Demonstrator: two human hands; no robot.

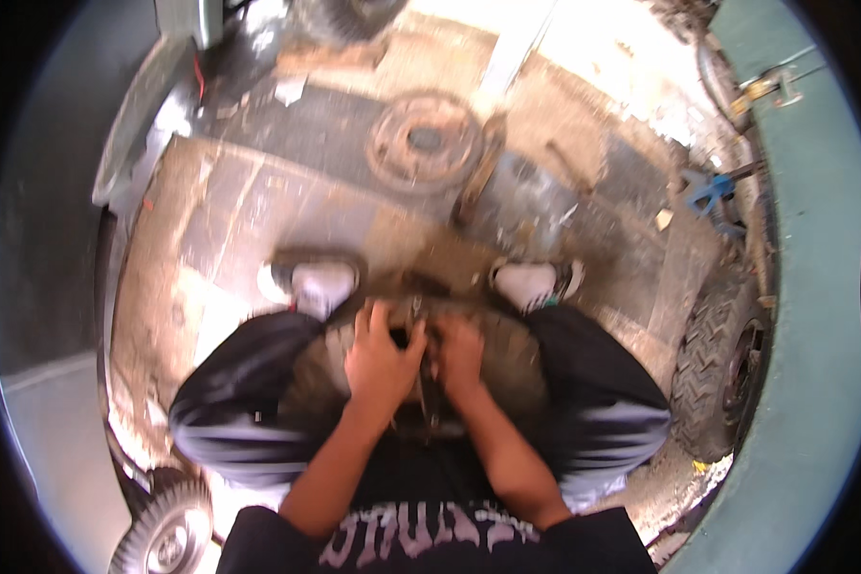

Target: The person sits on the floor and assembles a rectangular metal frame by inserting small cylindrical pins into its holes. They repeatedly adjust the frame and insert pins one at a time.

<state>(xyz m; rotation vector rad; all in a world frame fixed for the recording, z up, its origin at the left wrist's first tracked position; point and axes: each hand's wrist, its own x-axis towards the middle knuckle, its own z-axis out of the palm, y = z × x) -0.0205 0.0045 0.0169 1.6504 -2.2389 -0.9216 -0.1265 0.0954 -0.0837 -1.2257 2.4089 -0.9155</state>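
Blk shirt [430,471] nearside of tire [515,368], L hand [378,362] splayed on it, R hand [461,356] curled, can't tell grip; uneven push might shift it.

Four tyres: a middle tyre [515,368] at the centre, an upper tyre [349,17] at 11 o'clock, a chunky-treaded tyre [700,383] at 4 o'clock, and a small tyre [180,497] between 7 and 8 o'clock. Two shoes, a left shoe [325,285] at 9 o'clock and a right shoe [526,280] at 3. One rusty disc [390,143] at 12. Two long bars, a thicker bar [479,177] at 1 and a thinner bar [569,165] between 1 and 2. One blue stand [706,191] at 2.
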